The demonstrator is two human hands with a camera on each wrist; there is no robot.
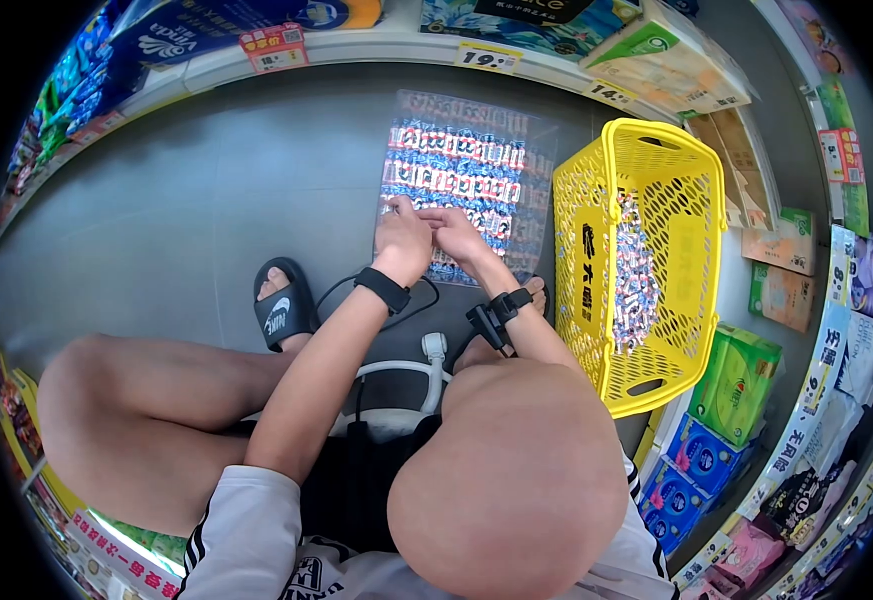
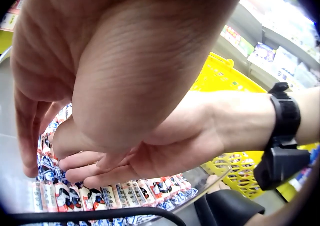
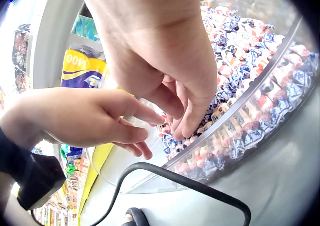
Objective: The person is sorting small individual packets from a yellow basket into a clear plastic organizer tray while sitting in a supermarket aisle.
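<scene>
a crouching person's left hand (image 1: pixel 404 238) and right hand (image 1: pixel 457 233) meet, touching, at the near edge of one flat clear plastic tray (image 1: pixel 540 135) on the grey shop floor (image 1: pixel 207 200); left fingers lie nearly straight; right fingertips dip among small red, white and blue wrapped sweets (image 1: pixel 457 165), a pinch impossible to confirm; the sweets look light and slick, best pinched mid-body; too many to count; one yellow plastic mesh basket (image 1: pixel 582 270) stands beside the tray's right edge.
</scene>
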